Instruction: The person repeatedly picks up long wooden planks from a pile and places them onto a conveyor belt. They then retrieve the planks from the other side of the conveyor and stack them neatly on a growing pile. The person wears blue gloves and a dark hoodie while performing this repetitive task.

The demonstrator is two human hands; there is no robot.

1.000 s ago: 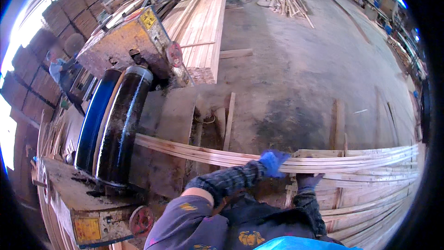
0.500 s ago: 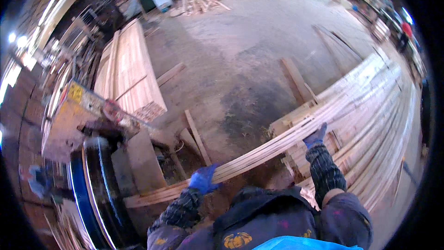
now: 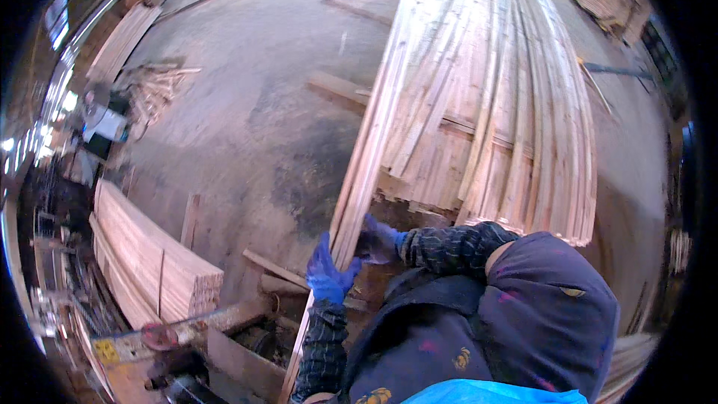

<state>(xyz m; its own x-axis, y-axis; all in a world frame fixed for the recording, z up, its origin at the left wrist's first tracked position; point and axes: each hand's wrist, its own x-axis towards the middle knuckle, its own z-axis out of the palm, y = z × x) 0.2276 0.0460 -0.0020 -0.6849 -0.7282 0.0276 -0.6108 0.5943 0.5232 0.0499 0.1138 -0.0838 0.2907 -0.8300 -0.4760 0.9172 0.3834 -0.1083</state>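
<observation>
A few long, narrow wooden strips (image 3: 362,172) lie side by side and run from near my body toward the far end of a lumber pile (image 3: 479,127). My left hand (image 3: 329,273), in a blue glove, is closed around the near part of the strips, its thumb on their right side. Close by on the right, my right hand (image 3: 380,243), gloved too, grips the same strips from their right edge. Its fingertips are partly hidden by the wood. The near ends of the strips pass below my left forearm.
The pile of long boards fills the right side. A neat stack of boards (image 3: 153,262) lies at the left, beside a machine with a yellow part (image 3: 112,352). Loose scraps (image 3: 161,93) lie on the concrete floor (image 3: 247,105) farther off, and a short plank (image 3: 340,90) rests by the pile.
The view has turned right, so the strips now point away from me. My right hand has come in close to my left; before, it held the strips much farther along.
</observation>
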